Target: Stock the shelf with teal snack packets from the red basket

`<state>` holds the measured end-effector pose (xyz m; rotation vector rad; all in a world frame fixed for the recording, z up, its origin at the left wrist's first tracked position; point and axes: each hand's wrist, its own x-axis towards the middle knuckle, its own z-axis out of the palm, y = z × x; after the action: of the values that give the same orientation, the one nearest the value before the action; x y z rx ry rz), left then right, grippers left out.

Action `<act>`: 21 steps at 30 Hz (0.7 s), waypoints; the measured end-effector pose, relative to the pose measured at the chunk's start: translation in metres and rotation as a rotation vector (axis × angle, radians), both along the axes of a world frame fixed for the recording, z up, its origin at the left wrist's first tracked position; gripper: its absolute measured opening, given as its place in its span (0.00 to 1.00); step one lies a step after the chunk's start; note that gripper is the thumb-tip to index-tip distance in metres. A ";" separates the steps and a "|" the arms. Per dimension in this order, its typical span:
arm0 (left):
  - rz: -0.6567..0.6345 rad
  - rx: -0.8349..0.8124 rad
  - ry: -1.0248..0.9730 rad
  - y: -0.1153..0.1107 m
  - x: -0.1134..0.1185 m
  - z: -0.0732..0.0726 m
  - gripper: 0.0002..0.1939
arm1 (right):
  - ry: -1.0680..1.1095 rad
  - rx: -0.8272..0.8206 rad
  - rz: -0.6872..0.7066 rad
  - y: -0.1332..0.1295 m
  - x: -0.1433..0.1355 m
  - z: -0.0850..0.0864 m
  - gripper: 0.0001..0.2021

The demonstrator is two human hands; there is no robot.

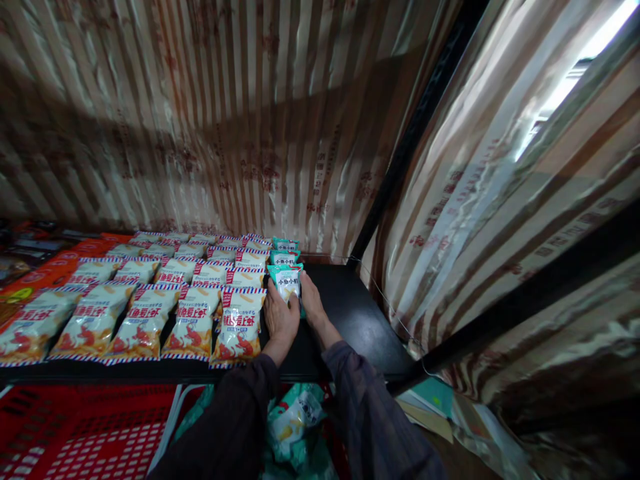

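1. Currently, the left hand (281, 319) and right hand (313, 301) clamp a green bag (287, 283) between them, one at each side.
2. It sits on the black shelf (360, 313), in front of two matching bags (285, 258) and just right of the larger bags (239, 320).
3. The step in hand looks like setting this bag into its column, facing front.
4. The next move seems to call for squaring it up, then parting both hands evenly so it stays put.
5. More green bags (295, 420) lie below.
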<state>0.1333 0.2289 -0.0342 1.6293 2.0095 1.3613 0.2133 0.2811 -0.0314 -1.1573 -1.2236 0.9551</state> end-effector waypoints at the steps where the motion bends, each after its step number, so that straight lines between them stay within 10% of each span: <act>1: -0.001 0.008 0.006 -0.001 0.000 -0.001 0.33 | -0.004 0.001 -0.001 0.000 -0.001 -0.002 0.27; 21: 0.037 -0.030 -0.014 -0.007 0.002 0.002 0.33 | 0.014 -0.080 -0.164 0.036 0.006 -0.001 0.35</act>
<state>0.1350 0.2222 -0.0325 1.5736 2.0515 1.3450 0.2192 0.3166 -0.0323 -1.2915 -1.0697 0.8931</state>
